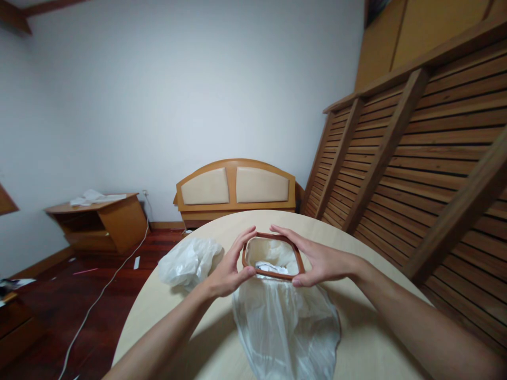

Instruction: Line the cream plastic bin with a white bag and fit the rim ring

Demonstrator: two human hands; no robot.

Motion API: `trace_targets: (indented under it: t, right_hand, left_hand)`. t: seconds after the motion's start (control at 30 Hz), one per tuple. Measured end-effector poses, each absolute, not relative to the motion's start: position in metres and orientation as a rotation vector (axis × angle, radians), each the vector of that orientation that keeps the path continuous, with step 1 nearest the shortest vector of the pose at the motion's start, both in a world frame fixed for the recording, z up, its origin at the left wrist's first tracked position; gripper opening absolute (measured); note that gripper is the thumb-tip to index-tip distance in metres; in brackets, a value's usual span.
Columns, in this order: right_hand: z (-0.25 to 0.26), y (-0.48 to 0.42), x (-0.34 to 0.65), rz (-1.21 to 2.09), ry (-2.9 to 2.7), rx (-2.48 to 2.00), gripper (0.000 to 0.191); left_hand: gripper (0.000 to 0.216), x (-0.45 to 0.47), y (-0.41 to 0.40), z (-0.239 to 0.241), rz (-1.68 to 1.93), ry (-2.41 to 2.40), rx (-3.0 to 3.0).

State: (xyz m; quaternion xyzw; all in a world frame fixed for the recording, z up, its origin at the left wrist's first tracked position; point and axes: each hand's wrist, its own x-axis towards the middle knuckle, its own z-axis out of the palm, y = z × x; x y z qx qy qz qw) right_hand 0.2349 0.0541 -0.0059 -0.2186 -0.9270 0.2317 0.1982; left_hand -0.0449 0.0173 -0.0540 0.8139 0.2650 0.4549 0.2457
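One slatted wooden panel [376, 132] is seen leaning, beyond the right hand [322, 259] and off to its right. One round table [368, 338] is spread under both hands. One headboard [232, 184], fitted with two pale pads [206, 187], is seen beyond the fingertips of both. Far out past the left hand [229, 266] is one cabinet [122, 221]; white papers [95, 198] are laid on top, contents of its open compartment too dark to tell.

One clear-white plastic bag [287, 327] is hung from between the hands, loose part draped nearside over the tabletop. One crumpled bag [190, 262] is bunched on the table just left of the left hand (contents, if any, can't be told).

Two hands, both spread, thumbs nearside, fingers farside: one brown frame [273, 274] is gripped between them, left end by the left hand, right end by the right. Its long axis is run left-right, hand to hand; its mouth is pointed up. Inside, a pale lining [277, 248] is seen, with crumpled whitish material [269, 267] lodged against the near side.
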Motion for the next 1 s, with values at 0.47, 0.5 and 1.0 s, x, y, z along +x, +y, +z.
trace_targets:
  t: [0.47,0.5,1.0]
  right_hand:
    - [-0.014,0.057,0.24,0.704,-2.55,-0.57,0.12]
    - [-0.016,0.058,0.241,0.715,-2.545,-0.571,0.121]
    - [-0.027,0.055,0.238,0.686,-2.488,-0.518,0.119]
  left_hand:
    - [0.079,-0.039,0.017,-0.063,1.268,0.72,2.205]
    - [0.08,-0.039,0.018,-0.065,1.266,0.711,2.204]
    - [0.076,-0.039,0.021,-0.074,1.263,0.642,2.122]
